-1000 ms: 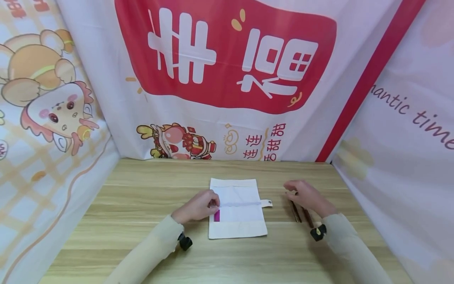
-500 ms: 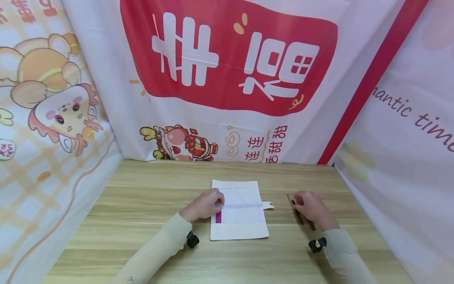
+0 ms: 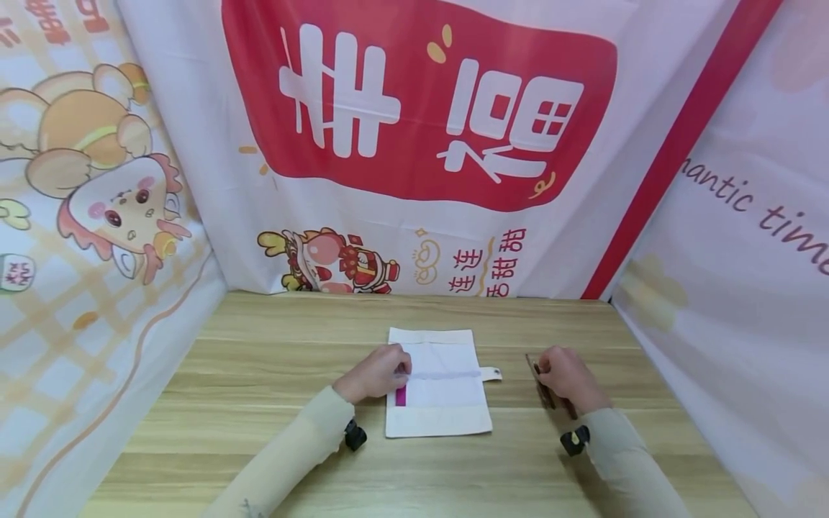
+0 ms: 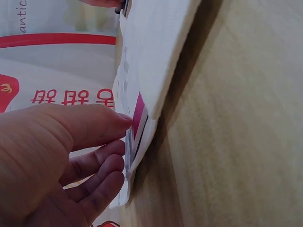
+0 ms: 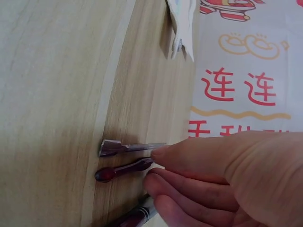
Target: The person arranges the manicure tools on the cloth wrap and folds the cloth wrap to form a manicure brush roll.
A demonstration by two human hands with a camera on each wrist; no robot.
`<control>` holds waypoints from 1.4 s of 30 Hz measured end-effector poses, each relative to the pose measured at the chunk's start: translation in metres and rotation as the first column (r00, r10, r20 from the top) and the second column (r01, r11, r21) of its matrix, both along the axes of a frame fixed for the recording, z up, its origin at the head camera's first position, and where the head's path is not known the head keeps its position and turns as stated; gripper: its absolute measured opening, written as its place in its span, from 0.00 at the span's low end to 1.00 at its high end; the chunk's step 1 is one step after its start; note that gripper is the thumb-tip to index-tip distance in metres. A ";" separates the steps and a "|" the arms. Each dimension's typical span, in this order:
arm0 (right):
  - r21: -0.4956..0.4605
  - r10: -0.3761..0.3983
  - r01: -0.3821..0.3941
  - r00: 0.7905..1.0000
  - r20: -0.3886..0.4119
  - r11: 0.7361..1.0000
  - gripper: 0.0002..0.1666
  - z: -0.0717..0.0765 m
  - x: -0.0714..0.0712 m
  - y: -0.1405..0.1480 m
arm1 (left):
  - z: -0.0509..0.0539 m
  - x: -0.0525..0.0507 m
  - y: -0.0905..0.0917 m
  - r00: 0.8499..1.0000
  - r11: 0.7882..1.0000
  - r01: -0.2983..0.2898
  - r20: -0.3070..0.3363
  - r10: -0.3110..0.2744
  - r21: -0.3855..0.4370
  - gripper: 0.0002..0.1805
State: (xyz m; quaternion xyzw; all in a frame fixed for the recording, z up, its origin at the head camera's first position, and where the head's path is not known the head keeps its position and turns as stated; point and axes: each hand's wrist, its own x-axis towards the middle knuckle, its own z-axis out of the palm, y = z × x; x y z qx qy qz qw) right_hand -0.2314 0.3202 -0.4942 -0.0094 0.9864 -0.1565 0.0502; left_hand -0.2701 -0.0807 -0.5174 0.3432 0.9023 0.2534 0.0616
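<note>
In the head view a white folding case [image 3: 447, 421] lies spread flat on the table. My left hand [image 3: 378, 371] rests at its left side, thumb and fingertips holding the edge of an inner pocket. Just beside the thumb shows a magenta strip [image 4: 138, 113]. To the right, my right hand [image 3: 570, 375] reaches down over several slender tools. Its thumb and a partly hidden finger pinch the end of a slim metal cuticle pusher [image 5: 111, 148] with a flat, spade-like tip. Beside that lies a dark red tool [image 5: 124, 171] with a rounded end.
Another dark red tool with a silver band [image 5: 137, 216] lies near the right hand's lower fingers. A strap with a snap [image 3: 492, 373] sticks out from the case's right edge. Printed cloth hangings [image 3: 414, 115] enclose the wooden table [image 3: 291, 324] at the back and sides.
My right hand has come down onto the tools and closed its fingers at one of them. The left hand stays at the case's left edge. The head view has shifted slightly.
</note>
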 end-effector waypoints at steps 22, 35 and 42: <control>-0.019 -0.050 0.052 0.994 0.092 0.998 0.11 0.012 -0.012 0.000 | 0.001 -0.006 0.013 0.999 1.000 0.000 0.049 0.002 -0.031 0.02; -0.151 0.009 -0.005 1.000 0.026 0.989 0.07 0.031 -0.028 -0.027 | 0.001 -0.009 0.013 0.997 0.999 0.007 0.071 -0.004 -0.034 0.03; -0.270 0.122 -0.135 0.990 -0.064 0.953 0.08 0.034 -0.046 -0.070 | -0.002 -0.010 0.013 0.998 1.000 0.007 0.069 -0.007 0.000 0.06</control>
